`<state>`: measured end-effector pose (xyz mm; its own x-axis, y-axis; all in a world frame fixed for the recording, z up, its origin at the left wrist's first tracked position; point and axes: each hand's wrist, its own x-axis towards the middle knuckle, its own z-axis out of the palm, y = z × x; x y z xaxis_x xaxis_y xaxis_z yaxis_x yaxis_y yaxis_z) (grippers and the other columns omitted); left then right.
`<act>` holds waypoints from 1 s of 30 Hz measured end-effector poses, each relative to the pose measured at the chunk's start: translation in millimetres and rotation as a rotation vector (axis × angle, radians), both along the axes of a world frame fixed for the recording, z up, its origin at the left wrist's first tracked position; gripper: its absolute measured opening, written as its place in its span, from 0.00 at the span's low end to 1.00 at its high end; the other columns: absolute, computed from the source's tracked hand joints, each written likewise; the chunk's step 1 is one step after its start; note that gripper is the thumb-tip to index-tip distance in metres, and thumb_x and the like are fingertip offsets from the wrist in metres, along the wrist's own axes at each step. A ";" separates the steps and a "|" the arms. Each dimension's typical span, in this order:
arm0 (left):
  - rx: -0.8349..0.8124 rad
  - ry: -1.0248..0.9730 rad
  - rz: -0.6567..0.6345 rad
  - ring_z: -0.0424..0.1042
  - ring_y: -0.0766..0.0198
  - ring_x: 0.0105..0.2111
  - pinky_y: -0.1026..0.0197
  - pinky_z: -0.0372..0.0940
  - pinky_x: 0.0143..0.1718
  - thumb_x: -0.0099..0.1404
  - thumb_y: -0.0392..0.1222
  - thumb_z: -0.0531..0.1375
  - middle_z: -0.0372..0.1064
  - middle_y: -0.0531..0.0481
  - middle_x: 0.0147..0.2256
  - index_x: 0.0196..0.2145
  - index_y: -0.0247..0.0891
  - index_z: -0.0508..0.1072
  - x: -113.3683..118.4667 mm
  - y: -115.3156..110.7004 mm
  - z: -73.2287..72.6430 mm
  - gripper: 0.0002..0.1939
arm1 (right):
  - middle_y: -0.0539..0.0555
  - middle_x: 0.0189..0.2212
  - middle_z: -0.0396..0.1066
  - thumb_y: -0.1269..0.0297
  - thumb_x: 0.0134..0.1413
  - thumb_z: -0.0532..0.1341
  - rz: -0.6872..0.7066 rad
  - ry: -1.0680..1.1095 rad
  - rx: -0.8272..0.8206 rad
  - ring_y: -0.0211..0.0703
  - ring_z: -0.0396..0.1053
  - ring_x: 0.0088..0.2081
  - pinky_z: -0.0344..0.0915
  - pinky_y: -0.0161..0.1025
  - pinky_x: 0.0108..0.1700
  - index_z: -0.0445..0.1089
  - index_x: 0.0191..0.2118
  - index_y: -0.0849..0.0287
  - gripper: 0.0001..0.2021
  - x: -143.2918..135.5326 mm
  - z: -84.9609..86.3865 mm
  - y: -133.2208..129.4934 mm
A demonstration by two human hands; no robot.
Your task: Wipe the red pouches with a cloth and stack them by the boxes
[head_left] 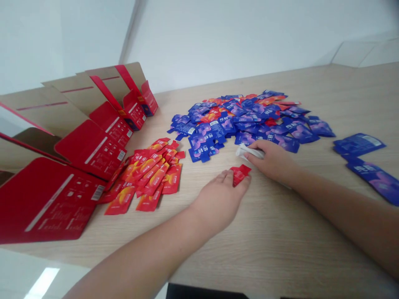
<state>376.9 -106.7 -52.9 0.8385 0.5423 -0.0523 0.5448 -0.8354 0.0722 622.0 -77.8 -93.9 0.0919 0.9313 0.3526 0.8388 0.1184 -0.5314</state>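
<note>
My left hand (218,199) rests low over the table, its fingers closed on a small red sachet (239,174) that pokes out between thumb and fingers. Just to the right, my right hand (272,160) grips a crumpled white wipe or tissue (252,153), close above the table and apart from the red sachet. Left of my left hand lies a loose pile of red and orange sachets (152,174). Beyond both hands spreads a larger heap of blue-purple sachets (205,139), with some red ones mixed in.
Several red cardboard boxes (93,151) with raised lids stand in a row along the left. Two blue sachets lie apart at the right, a shorter one (360,144) and a longer one (378,178). A white wall (230,41) rises behind the wooden table (280,245).
</note>
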 end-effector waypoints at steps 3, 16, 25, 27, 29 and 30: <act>-0.016 0.025 0.153 0.83 0.48 0.48 0.51 0.77 0.45 0.78 0.32 0.52 0.78 0.37 0.54 0.70 0.40 0.64 -4.1 0.4 11.6 0.26 | 0.57 0.42 0.81 0.55 0.63 0.65 0.005 0.009 -0.018 0.56 0.77 0.42 0.70 0.50 0.46 0.77 0.41 0.53 0.08 0.8 -0.6 0.2; 0.219 -0.515 1.097 0.80 0.45 0.45 0.49 0.72 0.45 0.79 0.58 0.47 0.80 0.39 0.48 0.63 0.39 0.70 -166.1 66.3 41.2 0.28 | 0.57 0.48 0.80 0.58 0.67 0.64 0.050 0.034 -0.041 0.54 0.77 0.49 0.70 0.48 0.51 0.76 0.46 0.53 0.08 2.0 -6.4 1.5; 0.360 -0.231 0.927 0.72 0.27 0.56 0.28 0.65 0.60 0.72 0.61 0.50 0.72 0.25 0.55 0.60 0.30 0.76 -166.7 49.9 30.1 0.35 | 0.58 0.51 0.80 0.59 0.68 0.64 0.071 0.028 -0.055 0.54 0.78 0.51 0.70 0.48 0.54 0.77 0.50 0.53 0.09 0.9 -9.4 1.7; 0.302 -0.436 0.787 0.74 0.36 0.54 0.34 0.69 0.59 0.73 0.61 0.52 0.75 0.35 0.52 0.57 0.38 0.77 -152.8 11.9 45.8 0.29 | 0.58 0.51 0.80 0.59 0.67 0.65 0.081 0.023 -0.052 0.55 0.78 0.52 0.70 0.49 0.54 0.76 0.50 0.53 0.09 1.0 -8.2 1.1; 0.097 -0.555 0.665 0.76 0.41 0.52 0.37 0.74 0.55 0.75 0.58 0.55 0.78 0.45 0.48 0.61 0.51 0.75 -142.2 -33.2 53.2 0.23 | 0.58 0.52 0.80 0.59 0.67 0.65 0.093 0.014 -0.057 0.56 0.78 0.52 0.70 0.50 0.54 0.76 0.50 0.52 0.09 1.1 -5.8 0.0; 0.095 -0.588 0.640 0.77 0.41 0.49 0.35 0.75 0.52 0.74 0.58 0.57 0.78 0.47 0.43 0.62 0.56 0.74 -138.8 -55.0 52.8 0.22 | 0.58 0.52 0.80 0.59 0.67 0.65 0.094 0.008 -0.062 0.56 0.78 0.52 0.71 0.50 0.54 0.76 0.49 0.52 0.09 1.1 -4.4 -0.6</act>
